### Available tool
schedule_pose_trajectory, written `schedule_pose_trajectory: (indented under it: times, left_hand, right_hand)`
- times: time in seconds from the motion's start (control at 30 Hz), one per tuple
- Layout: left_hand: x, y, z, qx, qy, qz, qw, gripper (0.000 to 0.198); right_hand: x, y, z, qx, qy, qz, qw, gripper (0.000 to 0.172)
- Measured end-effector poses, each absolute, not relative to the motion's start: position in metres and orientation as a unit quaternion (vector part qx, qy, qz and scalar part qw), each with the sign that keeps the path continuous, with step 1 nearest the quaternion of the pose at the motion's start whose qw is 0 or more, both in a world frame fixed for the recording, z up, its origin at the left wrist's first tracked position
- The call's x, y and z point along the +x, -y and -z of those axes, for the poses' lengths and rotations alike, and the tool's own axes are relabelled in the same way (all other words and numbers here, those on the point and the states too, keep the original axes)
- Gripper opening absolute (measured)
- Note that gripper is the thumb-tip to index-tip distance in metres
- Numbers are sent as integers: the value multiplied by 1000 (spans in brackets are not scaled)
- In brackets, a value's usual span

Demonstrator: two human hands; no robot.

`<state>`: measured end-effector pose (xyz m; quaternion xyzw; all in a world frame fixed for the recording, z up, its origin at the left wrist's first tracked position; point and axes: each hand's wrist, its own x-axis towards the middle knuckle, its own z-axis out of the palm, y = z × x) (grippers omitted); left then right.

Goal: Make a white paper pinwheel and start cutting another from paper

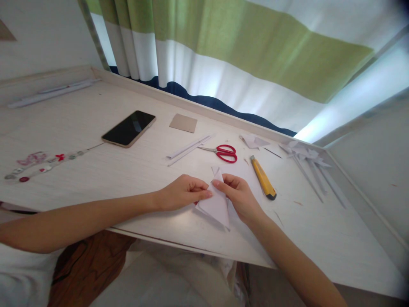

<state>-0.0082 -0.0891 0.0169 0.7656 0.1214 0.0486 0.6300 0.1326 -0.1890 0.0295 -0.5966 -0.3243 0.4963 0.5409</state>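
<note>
A folded piece of white paper is held between both hands, just above the near edge of the white table. My left hand pinches its left side, thumb on top and fingers curled beneath. On the paper's upper right, my right hand grips it with the thumb pressed on the face and the fingers behind. Beyond the hands lie red-handled scissors, partly beside rolled white paper sticks. A yellow utility knife rests to the right of my right hand.
Paper pinwheel shapes on sticks lie at the far right. Another folded paper piece sits near the back ledge. A phone with a beaded strap and a brown card are further left. More paper rolls lie back left.
</note>
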Motion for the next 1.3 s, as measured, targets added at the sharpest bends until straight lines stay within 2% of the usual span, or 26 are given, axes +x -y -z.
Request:
schedule_pose_trajectory:
  times: [0.77,1.1,1.3]
  left_hand:
    - [-10,91,-20,770,-114,-40,627,30]
    - [-10,91,-25,790,-92,-34,605,30]
    - [-10,92,-26,774,-94,-32,625,28]
  right_hand:
    - [138,188,-29,-590,304,-476,577,20]
    - [137,188,-28,-594,282,-461,596,14]
    - [142,188,-31,-592,292,-465,590,19]
